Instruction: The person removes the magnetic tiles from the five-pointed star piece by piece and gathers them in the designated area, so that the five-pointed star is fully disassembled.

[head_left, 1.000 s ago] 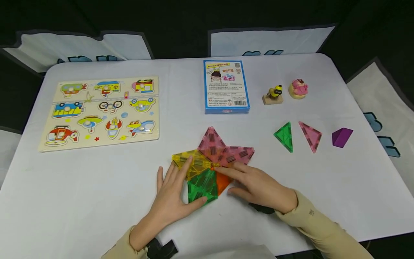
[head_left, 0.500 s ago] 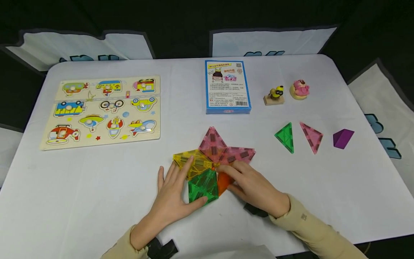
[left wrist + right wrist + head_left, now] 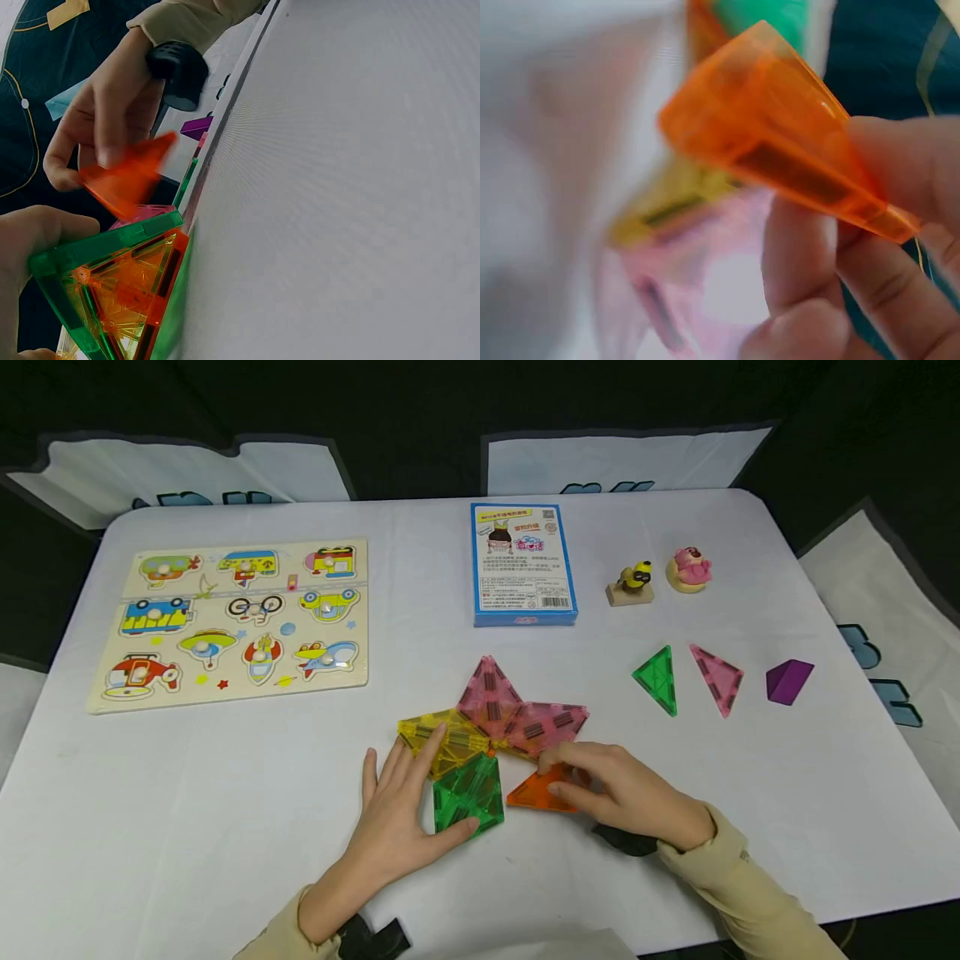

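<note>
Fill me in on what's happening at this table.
A person is working with flat magnetic triangle tiles on a white table. The right hand pinches an orange tile, lifted just off the cluster. The left hand lies flat on the yellow tile and green tile, beside two pink tiles. More loose tiles lie further right.

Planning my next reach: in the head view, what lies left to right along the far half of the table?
Wooden vehicle puzzle board → blue box → yellow-and-black figurine → pink figurine → purple block, a little nearer than the rest.
</note>
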{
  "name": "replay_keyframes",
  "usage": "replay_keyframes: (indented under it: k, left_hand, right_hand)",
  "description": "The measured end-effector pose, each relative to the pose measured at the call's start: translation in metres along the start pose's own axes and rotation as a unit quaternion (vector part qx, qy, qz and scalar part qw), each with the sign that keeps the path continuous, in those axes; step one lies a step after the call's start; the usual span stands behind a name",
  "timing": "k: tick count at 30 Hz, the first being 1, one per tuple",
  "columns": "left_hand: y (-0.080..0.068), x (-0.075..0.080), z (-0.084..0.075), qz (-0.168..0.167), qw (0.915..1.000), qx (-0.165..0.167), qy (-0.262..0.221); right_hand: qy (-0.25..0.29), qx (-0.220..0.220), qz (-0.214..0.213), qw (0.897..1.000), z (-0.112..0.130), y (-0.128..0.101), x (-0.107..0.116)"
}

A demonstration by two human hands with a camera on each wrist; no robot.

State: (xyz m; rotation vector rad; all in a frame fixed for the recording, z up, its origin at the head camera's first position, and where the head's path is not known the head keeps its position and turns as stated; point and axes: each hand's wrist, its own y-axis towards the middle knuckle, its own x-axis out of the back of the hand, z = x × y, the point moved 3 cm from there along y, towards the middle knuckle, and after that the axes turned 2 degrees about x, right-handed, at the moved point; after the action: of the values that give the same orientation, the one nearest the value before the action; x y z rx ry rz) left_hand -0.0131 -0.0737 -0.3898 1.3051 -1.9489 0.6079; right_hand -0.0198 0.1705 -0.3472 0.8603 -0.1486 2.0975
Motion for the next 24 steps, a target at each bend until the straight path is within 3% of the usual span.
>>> replay_keyframes:
  k: [2, 4, 9, 12, 17, 21, 24]
  left_hand:
    - [0.000, 0.000, 0.000, 0.001, 1.0000, 0.000, 0.001]
    - [0.000, 0.000, 0.000, 0.003, 1.0000, 0.000, 0.002]
    - [0.000, 0.000, 0.000, 0.002, 1.0000, -0.001, 0.002]
    - [-0.001, -0.001, 0.001, 0.003, 1.0000, 0.001, -0.001]
    - [-0.003, -0.002, 0.002, 0.003, 1.0000, -0.002, -0.003]
    - [-0.002, 0.000, 0.002, -0.009, 0.9999, -0.013, -0.004]
    - [-0.001, 0.002, 0.001, -0.027, 0.9993, -0.022, -0.012]
  right_hand:
    - [0.053, -0.034, -0.034, 0.997, -0.004, -0.003, 0.013]
    - [0.098, -0.075, -0.085, 0.989, -0.012, -0.004, 0.029]
    - [0.178, -0.187, -0.208, 0.944, -0.044, -0.004, 0.062]
    - [0.168, -0.241, -0.225, 0.929, -0.065, -0.001, 0.068]
    - [0.080, -0.300, -0.170, 0.935, -0.082, 0.003, 0.063]
    - [0.005, -0.290, -0.134, 0.948, -0.081, 0.004, 0.058]
    - [-0.045, -0.267, -0.142, 0.952, -0.074, 0.003, 0.058]
